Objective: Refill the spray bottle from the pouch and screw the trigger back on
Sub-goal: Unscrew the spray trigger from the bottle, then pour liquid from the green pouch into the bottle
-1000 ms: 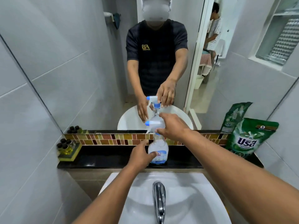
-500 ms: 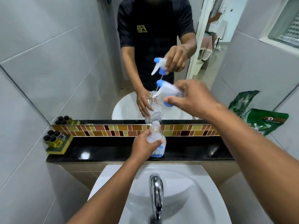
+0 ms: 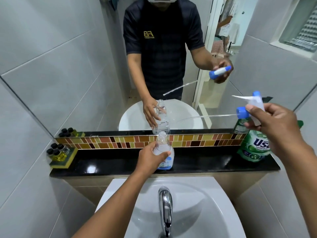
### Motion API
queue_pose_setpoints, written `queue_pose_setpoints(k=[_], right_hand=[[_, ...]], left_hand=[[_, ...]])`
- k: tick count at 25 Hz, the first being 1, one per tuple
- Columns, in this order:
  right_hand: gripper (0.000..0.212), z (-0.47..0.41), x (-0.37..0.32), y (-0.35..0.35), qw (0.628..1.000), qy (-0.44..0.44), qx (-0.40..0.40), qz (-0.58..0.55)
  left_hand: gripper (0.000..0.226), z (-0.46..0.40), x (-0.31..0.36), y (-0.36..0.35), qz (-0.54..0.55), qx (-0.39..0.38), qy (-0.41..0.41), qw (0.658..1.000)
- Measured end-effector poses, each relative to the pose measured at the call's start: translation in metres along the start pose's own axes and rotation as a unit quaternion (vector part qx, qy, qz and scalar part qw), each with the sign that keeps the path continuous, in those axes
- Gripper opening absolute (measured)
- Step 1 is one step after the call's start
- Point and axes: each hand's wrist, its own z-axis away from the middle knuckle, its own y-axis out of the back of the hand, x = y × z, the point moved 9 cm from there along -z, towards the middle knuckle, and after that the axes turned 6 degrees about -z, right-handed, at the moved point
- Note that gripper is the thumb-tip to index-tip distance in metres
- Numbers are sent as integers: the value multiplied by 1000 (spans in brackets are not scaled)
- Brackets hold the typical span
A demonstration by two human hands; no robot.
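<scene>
Head camera is showing our left hand (image 3: 151, 158) with fingers wrapped around the shoulder of the spray bottle (image 3: 163, 152), which is standing upright and uncapped on the black ledge (image 3: 111, 164). Our right hand (image 3: 272, 122) is pinching the trigger head (image 3: 252, 107), its thin dip tube (image 3: 205, 116) trailing leftward. Outward, the green refill pouch (image 3: 253, 146) is leaning at the ledge's right end. We are judging the bottle light, clear and tippy, best braced low; the pouch soft and sloshy, best gripped near its top.
</scene>
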Motion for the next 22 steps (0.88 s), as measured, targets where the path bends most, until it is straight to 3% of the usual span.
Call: queue_pose_setpoints(k=[4, 7, 10, 14, 18, 20, 22], right_hand=[[15, 2, 109, 9, 987, -141, 65, -41], [16, 22, 195, -50, 969, -246, 8, -7], [26, 37, 250, -114, 953, -297, -55, 19], [34, 32, 289, -140, 939, -295, -95, 152], [47, 20, 285, -140, 904, -210, -133, 349], [50, 20, 279, -140, 893, -189, -145, 381], [48, 23, 267, -134, 899, -173, -151, 374]], left_hand=[[51, -5, -5, -2, 15, -9, -6, 1000], [49, -6, -6, -2, 4, -10, 1, 1000], [45, -7, -8, -4, 2, -1, 6, 1000], [43, -5, -9, -6, 7, 22, 12, 1000], [50, -1, -10, -7, -4, 33, 23, 999], [67, 6, -15, -2, -20, 50, 49, 997], [65, 26, -18, 11, -54, 106, 82, 989]])
